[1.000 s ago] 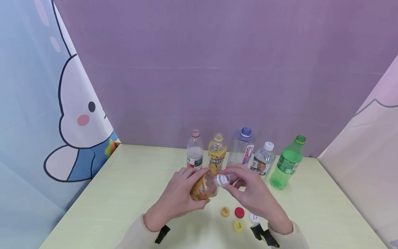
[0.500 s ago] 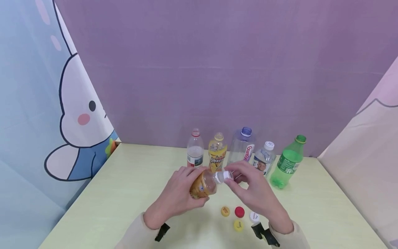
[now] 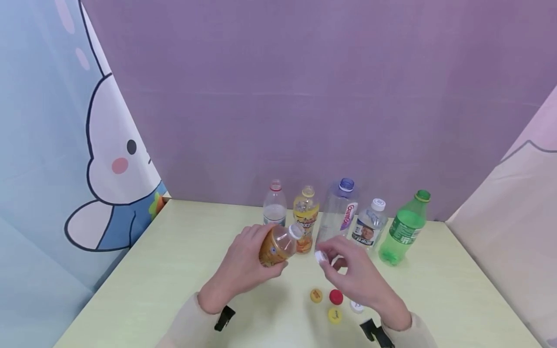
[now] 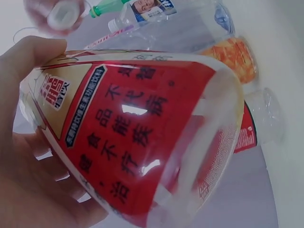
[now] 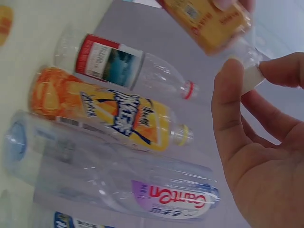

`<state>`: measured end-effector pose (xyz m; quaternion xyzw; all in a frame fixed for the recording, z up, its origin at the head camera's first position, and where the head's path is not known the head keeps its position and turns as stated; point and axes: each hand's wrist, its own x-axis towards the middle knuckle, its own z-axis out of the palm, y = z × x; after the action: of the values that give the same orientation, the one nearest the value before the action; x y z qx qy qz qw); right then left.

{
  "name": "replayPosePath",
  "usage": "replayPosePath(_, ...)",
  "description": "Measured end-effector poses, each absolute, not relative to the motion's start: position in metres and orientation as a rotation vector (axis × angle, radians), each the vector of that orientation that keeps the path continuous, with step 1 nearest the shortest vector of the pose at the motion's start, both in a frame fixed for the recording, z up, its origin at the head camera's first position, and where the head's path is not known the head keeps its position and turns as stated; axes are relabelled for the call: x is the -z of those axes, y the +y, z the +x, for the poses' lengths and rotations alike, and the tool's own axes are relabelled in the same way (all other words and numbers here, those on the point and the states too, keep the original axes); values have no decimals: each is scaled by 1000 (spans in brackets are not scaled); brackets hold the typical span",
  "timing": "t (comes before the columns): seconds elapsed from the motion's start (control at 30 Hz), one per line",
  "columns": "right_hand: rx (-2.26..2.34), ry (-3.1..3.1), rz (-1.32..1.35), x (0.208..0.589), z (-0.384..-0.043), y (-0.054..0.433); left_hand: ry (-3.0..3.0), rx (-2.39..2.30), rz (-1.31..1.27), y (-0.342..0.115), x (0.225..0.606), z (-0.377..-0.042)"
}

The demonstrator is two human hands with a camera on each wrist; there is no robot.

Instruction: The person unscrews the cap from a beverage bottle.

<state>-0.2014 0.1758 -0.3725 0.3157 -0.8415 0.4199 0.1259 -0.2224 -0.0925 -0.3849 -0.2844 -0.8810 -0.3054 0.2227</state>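
Observation:
My left hand [image 3: 243, 258] grips a plastic bottle [image 3: 275, 246] round its body, tilted with the neck up and to the right. An orange-yellow side of its label shows in the head view, and a red panel of the same bottle [image 4: 137, 114] fills the left wrist view. My right hand [image 3: 359, 273] pinches a white bottle cap [image 3: 321, 256] between thumb and fingertips. This cap [image 5: 253, 79] is apart from the bottle's neck in the head view, a little to the right of it and lower.
Behind the hands stand a red-ringed bottle [image 3: 274, 211], a yellow-labelled bottle [image 3: 306, 212], a large clear bottle [image 3: 336, 215], a white-capped bottle [image 3: 369, 227] and a green bottle [image 3: 403, 228]. Nearer lie orange [image 3: 316, 295], red [image 3: 336, 297], yellow [image 3: 334, 315] and white [image 3: 357, 306] caps.
The white cap has come away from the bottle's mouth in my right hand's pinch. My left hand has drawn the bottle up and leftward, while the right hand has moved slightly down and right.

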Motion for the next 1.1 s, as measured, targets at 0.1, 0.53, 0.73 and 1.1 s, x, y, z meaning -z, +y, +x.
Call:
replayPosePath(0.1, -1175, -2522, 947, 382, -199, 176, -2425, 863, -755, -96, 383, -224)
replayPosePath(0.53, -1018, -2804, 1064, 421, -192, 175, -2430, 956, -667, -99, 383, -226)
replayPosePath(0.73, -958, -2904, 1142, 434, -189, 173, -2414, 1006, -623, -101, 385, -228)
replayPosePath(1.1, -767, -3199, 999, 448, -183, 165, -2369, 1089, -593, -103, 386, -232)
